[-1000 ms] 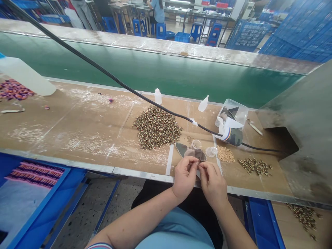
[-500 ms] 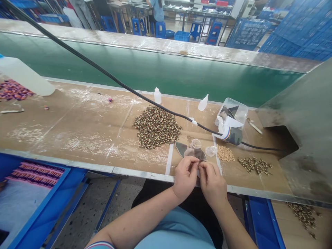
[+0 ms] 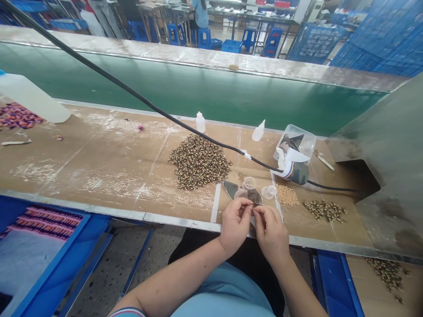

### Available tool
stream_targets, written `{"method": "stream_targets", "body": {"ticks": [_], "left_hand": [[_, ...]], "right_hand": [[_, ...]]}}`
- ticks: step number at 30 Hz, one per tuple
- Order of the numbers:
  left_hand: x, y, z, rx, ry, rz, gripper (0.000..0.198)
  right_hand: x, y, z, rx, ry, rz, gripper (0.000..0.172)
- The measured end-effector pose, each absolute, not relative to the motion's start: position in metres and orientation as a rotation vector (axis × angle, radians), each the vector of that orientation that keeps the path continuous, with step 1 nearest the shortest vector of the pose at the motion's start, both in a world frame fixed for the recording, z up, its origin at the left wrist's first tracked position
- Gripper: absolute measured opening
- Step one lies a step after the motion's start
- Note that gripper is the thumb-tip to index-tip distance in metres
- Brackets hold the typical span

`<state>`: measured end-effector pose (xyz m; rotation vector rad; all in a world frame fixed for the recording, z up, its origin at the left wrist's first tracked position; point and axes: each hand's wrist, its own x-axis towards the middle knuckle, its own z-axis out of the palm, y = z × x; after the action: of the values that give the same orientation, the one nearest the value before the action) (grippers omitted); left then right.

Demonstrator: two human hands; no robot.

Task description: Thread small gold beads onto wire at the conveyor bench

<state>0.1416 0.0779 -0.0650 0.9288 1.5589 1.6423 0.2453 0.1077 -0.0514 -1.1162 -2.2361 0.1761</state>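
My left hand [image 3: 235,224] and my right hand [image 3: 271,229] meet fingertip to fingertip over the table's front edge. Both are closed in a pinch, and whatever they hold between them is too small and covered to name. Just beyond the fingers lies a dark piece of cloth or sheet [image 3: 230,188]. A small round clear cup [image 3: 249,182] rests on it, and another clear lid or cup [image 3: 269,192] is to its right. Past that sit a patch of tan beads [image 3: 287,195] and a small heap of dark-and-gold pieces [image 3: 325,211].
A large pile of similar small pieces [image 3: 200,162] lies left of my hands. Two white squeeze bottles [image 3: 200,122] stand behind. A black cable [image 3: 148,103] crosses above the table to a camouflage-patterned roll [image 3: 299,172] by a clear plastic box [image 3: 309,138]. A metal panel [image 3: 393,167] bounds the right.
My hands stay together in the same spot, with only slight shifts of the fingers. At the far left, a dark shape by the blue tray's edge has gone from view.
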Motion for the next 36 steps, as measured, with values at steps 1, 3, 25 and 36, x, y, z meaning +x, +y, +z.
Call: {"method": "stream_targets", "body": {"ticks": [1, 3, 25, 36], "left_hand": [[0.1417, 0.0778, -0.0655, 0.932, 1.555, 1.644, 0.007], [0.1419, 0.0775, -0.0669, 0.935, 1.549, 1.648, 0.007], [0.1431, 0.0748, -0.0687, 1.034, 1.609, 1.620, 0.010], [0.1425, 0.0782, -0.0673, 0.900, 1.545, 1.613, 0.007]], "right_hand": [[0.2454, 0.1078, -0.0512, -1.114, -2.236, 0.180, 0.022], [0.2458, 0.1079, -0.0511, -1.115, -2.234, 0.197, 0.022], [0.2454, 0.1071, -0.0524, -1.133, -2.286, 0.088, 0.025], [0.2454, 0.1107, -0.0517, -1.102, -2.270, 0.158, 0.026]]}}
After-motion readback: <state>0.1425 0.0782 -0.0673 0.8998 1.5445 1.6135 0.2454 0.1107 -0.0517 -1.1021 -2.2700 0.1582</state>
